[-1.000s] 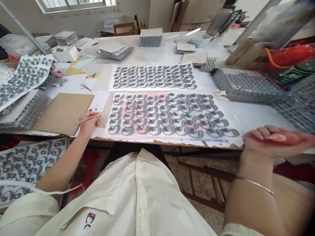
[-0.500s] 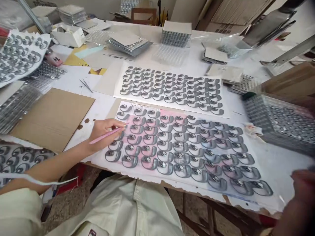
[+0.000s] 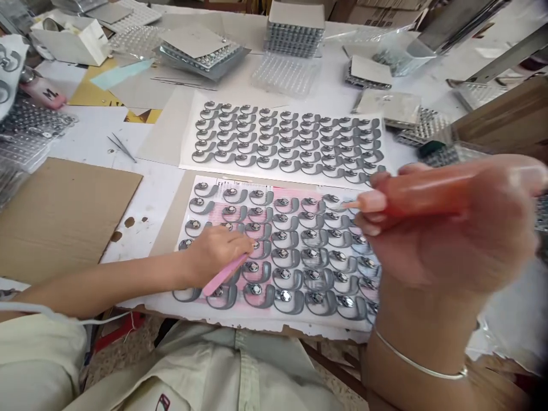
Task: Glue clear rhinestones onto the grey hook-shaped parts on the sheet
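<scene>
Grey hook-shaped pieces (image 3: 295, 258), many with a shiny round centre, lie in rows on the nearer pink-and-white printed sheet (image 3: 299, 193); a slim pink tool (image 3: 225, 275) slants over the left-hand rows, its broad end low; a translucent orange-red bottle (image 3: 423, 188) lies nearly level above the right-hand rows, nozzle leftward.

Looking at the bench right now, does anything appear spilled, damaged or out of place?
Yes: the white table covering looks marred. Brown spots show beside the cardboard sheet; whether stains or holes, I cannot tell. Its front edge is ragged, with brown showing.
</scene>
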Demonstrator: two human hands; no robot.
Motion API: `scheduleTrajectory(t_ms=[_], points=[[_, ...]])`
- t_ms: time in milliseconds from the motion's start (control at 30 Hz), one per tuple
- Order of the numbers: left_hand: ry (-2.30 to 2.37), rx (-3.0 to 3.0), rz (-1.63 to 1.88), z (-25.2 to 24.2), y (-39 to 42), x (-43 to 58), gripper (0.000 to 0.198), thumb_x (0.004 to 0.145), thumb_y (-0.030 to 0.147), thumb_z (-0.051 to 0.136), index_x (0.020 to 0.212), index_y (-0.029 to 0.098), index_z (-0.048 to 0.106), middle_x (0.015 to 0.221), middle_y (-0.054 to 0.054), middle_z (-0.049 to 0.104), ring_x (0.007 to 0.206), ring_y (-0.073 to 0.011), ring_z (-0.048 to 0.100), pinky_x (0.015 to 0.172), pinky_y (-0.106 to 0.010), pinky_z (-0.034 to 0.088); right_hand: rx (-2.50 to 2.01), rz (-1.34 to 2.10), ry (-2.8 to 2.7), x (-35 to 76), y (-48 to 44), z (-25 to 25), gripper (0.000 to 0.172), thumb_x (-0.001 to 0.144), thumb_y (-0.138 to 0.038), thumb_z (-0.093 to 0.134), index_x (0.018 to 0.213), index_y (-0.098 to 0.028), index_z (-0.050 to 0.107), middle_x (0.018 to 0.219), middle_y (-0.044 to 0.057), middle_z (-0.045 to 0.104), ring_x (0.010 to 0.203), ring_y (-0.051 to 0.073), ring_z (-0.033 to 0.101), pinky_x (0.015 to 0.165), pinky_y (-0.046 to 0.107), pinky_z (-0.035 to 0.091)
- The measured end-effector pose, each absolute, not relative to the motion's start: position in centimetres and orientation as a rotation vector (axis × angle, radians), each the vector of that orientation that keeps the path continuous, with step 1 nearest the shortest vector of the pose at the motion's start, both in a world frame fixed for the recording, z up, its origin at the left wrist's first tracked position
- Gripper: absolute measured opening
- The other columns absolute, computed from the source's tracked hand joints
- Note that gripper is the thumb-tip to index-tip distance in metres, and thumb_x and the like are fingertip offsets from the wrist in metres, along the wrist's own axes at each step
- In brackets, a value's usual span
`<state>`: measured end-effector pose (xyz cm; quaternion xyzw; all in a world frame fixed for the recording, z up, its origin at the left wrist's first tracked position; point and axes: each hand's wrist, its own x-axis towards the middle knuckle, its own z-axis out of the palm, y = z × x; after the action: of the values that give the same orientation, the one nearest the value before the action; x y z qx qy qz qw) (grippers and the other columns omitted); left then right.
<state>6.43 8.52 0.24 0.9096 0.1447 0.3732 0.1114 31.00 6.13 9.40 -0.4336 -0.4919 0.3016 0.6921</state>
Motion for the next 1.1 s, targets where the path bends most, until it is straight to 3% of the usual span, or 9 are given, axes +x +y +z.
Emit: scheduleTrajectory(t_ms=[133, 267, 400, 567, 800, 1100], points=[[0.448, 2.799, 0.976, -0.4, 7.8, 5.8, 0.014, 0.091, 0.01, 0.047, 0.084, 0.014, 0.059, 0.074, -0.005, 0.071, 0.065, -0.0119, 0.068, 0.057, -0.021, 0.053, -1.055, 0.95, -0.985, 27.9, 6.1, 7.3, 0.024, 0.077, -0.043, 0.068, 0.07, -0.02, 0.066, 0.065, 0.002, 0.064, 0.049, 0.014, 0.058, 0.033, 0.025, 0.036], [0.457, 2.846, 0.94, -0.9, 7.4, 5.6, 0.018, 0.09, 0.009, 0.046, 0.079, 0.013, 0.06, 0.076, -0.007, 0.071, 0.064, -0.0125, 0.065, 0.056, -0.022, 0.051, -1.174, 0.905, -0.896, 26.0, 6.0, 5.1, 0.033, 0.069, -0.047, 0.075, 0.081, -0.022, 0.058, 0.064, -0.001, 0.06, 0.052, 0.014, 0.058, 0.036, 0.024, 0.037], [0.396, 2.911, 0.941, -1.0, 7.4, 5.8, 0.022, 0.088, 0.006, 0.047, 0.071, 0.013, 0.058, 0.079, -0.008, 0.072, 0.058, -0.0127, 0.062, 0.051, -0.024, 0.046, -1.282, 0.851, -0.907, 25.6, 5.8, 3.9, 0.045, 0.064, -0.048, 0.079, 0.095, -0.021, 0.058, 0.072, 0.0, 0.062, 0.061, 0.016, 0.061, 0.045, 0.027, 0.046], [0.357, 2.994, 0.988, -0.5, 7.3, 6.2, 0.017, 0.087, 0.007, 0.049, 0.074, 0.011, 0.061, 0.076, -0.009, 0.071, 0.048, -0.0134, 0.056, 0.046, -0.027, 0.041, -1.34, 0.757, -1.101, 25.6, 5.6, 2.8, 0.033, 0.071, -0.049, 0.075, 0.08, -0.02, 0.062, 0.072, 0.001, 0.062, 0.059, 0.015, 0.06, 0.05, 0.028, 0.048], [0.377, 3.102, 1.032, -0.7, 7.0, 6.5, 0.015, 0.084, 0.008, 0.056, 0.07, 0.013, 0.055, 0.068, -0.008, 0.067, 0.046, -0.0127, 0.05, 0.045, -0.026, 0.038, -1.3, 0.533, -1.385, 24.8, 5.7, 1.6, 0.018, 0.078, -0.033, 0.072, 0.074, -0.02, 0.061, 0.071, -0.001, 0.06, 0.064, 0.014, 0.057, 0.061, 0.03, 0.047], [0.319, 3.143, 0.939, -0.6, 6.5, 6.3, 0.011, 0.08, 0.005, 0.053, 0.072, 0.01, 0.059, 0.072, -0.015, 0.068, 0.05, -0.0162, 0.054, 0.044, -0.029, 0.041, -1.314, 0.542, -1.462, 24.5, 5.7, 1.4, 0.019, 0.08, -0.028, 0.069, 0.068, -0.019, 0.057, 0.066, -0.001, 0.058, 0.063, 0.014, 0.056, 0.062, 0.031, 0.045]])
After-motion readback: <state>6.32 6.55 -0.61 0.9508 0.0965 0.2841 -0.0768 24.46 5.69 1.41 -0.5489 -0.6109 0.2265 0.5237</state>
